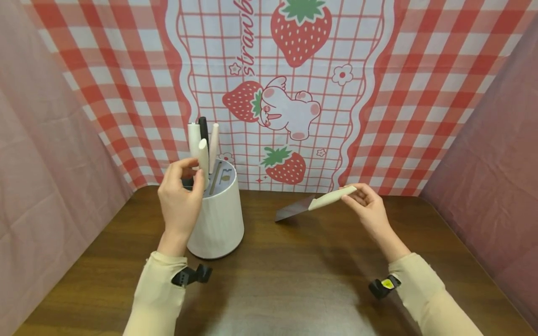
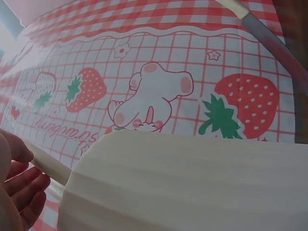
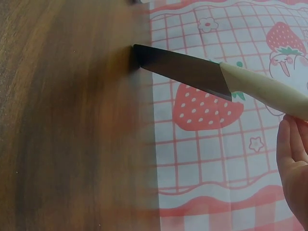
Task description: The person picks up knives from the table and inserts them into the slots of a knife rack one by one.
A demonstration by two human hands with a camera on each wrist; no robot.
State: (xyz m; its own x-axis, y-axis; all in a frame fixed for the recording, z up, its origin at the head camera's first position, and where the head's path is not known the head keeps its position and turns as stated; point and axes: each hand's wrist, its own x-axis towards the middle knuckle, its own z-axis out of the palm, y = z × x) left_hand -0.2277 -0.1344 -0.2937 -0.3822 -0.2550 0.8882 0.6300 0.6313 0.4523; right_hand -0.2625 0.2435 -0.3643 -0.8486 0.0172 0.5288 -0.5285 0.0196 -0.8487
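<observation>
My left hand is at the white knife block, its thumb and fingers at a cream-handled knife standing in a slot. In the left wrist view, that cream handle lies between thumb and fingertips. The knife's blade is hidden inside the block. On the right, my right hand pinches the handle end of a broad-bladed knife. Its dark blade points left and down, with the tip close to the table; whether it touches cannot be told.
A white handle, a black handle and a pale pink handle also rise from the block. The brown wooden table ends at a strawberry-print cloth behind. Pink curtains hang at both sides.
</observation>
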